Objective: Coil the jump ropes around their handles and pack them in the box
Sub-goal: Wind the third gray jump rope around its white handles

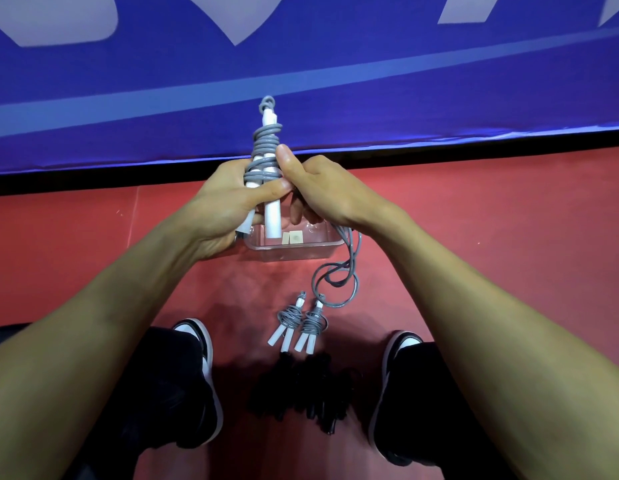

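— What were the hands doing?
— The left hand (228, 206) gripped two white handles (271, 216) half-wrapped in grey rope (264, 147); the right hand (321, 188) seemed to pinch the loose rope, its fingers mostly hidden.
— And the box?
— The clear box (294, 249) sat on the red floor (93, 244) below them, two coiled ropes (301, 323) nearer the shoes (200, 375).
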Demonstrator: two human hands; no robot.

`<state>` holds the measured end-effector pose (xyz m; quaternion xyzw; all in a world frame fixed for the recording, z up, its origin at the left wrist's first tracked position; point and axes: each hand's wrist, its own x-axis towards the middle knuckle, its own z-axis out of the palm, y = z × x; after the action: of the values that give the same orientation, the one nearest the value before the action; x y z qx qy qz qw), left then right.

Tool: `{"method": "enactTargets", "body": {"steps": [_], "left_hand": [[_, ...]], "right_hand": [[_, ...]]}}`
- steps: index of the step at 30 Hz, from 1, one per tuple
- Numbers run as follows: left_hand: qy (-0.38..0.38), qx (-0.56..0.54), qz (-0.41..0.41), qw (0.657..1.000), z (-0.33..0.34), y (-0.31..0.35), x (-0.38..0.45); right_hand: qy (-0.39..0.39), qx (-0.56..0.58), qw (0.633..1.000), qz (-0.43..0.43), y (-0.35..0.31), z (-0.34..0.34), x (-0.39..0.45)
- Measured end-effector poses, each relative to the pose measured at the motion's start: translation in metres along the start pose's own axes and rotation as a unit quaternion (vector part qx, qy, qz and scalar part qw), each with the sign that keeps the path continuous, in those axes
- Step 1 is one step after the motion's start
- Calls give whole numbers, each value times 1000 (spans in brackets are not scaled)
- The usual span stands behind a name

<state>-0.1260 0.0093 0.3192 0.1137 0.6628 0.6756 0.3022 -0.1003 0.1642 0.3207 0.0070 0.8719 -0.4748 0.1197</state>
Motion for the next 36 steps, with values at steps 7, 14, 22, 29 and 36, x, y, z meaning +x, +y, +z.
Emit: {"method": "enactTargets", "body": {"steps": [7, 14, 22, 29, 36], "left_hand": [[43, 11, 11, 999, -3, -2, 2], [124, 132, 54, 982, -11, -11, 7], [99, 97, 63, 988, -7, -6, 6], [43, 26, 23, 998, -2, -1, 4], [91, 56, 26, 994, -7, -7, 8]], "right_hand": [[3, -16, 1000, 2, 1, 1, 0], [-6, -30, 1000, 6, 2, 4, 2], [-12, -41, 999, -6, 3, 6, 4], [3, -38, 999, 2, 3, 1, 1], [2, -24, 1000, -11, 1, 2, 0]]}}
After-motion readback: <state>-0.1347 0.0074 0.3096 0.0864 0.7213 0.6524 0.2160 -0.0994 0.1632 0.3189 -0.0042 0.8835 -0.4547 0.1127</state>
